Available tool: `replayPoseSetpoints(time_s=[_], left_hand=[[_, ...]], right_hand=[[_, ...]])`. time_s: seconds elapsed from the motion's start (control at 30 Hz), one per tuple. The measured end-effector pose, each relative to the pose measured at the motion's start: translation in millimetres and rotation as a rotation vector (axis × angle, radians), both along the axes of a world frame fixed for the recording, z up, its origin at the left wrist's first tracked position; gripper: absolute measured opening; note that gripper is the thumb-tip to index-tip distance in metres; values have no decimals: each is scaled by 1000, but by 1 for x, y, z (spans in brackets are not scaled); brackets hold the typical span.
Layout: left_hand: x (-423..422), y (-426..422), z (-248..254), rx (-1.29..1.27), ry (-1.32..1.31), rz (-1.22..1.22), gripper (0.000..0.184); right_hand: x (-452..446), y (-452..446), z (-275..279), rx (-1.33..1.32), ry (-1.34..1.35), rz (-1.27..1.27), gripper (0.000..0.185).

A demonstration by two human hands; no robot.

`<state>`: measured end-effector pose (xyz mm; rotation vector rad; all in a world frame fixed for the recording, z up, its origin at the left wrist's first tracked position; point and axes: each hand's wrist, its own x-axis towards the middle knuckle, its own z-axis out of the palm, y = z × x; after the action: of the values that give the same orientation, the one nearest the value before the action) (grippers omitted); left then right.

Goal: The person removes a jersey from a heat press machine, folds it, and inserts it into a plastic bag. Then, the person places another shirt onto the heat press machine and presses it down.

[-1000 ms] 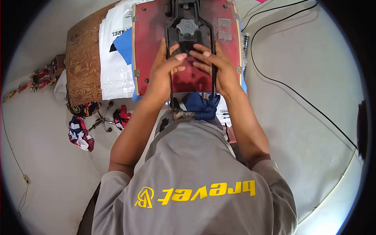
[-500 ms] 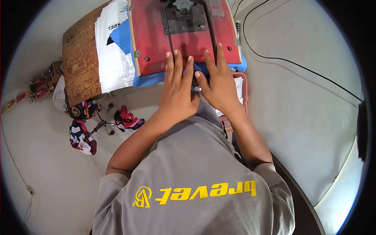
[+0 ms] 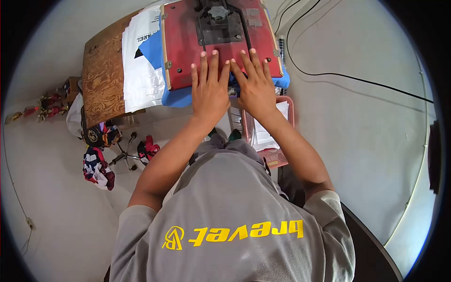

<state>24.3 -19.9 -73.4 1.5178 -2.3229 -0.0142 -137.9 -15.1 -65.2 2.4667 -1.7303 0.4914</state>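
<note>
A red heat press (image 3: 185, 44), with a grey knob (image 3: 219, 14) and black handle bars (image 3: 244, 29) on top, has its lid down over blue fabric (image 3: 178, 97). My left hand (image 3: 210, 91) is over the press's front edge, fingers stretched out toward the lid. Beside it, my right hand (image 3: 255, 89) has its fingers spread the same way over the edge. The bars run down to my fingertips; their lower ends are hidden behind my hands. Whether my palms rest on the handle or the lid, I cannot tell.
White plastic bags (image 3: 134, 87) lie left of the press on a wooden tabletop (image 3: 103, 75). A pink basket (image 3: 291, 113) with white sheets stands below right. Bundled clothes (image 3: 98, 167) and a chair base (image 3: 124, 154) are at lower left. A black cable (image 3: 329, 74) runs along the right wall.
Both hands are flatter over the press's front edge, with the right hand shifted slightly left. The view has shifted a little, showing more of the basket and my feet.
</note>
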Motion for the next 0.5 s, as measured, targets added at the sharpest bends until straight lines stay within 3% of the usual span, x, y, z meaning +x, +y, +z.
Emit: replayPoseSetpoints(time_s=[0.03, 0.17, 0.33, 0.5], left_hand=[[-2, 0, -3, -2, 3, 3, 70], [2, -4, -15, -105, -31, -28, 77], [1, -1, -5, -10, -137, -4, 75], [1, -2, 10, 39, -359, -38, 53]], right_hand=[[-3, 0, 0, -17, 21, 19, 65], [-7, -2, -5, -24, 44, 63, 68], [-7, -1, 4, 31, 114, 83, 65], [-8, 2, 17, 97, 153, 114, 62]])
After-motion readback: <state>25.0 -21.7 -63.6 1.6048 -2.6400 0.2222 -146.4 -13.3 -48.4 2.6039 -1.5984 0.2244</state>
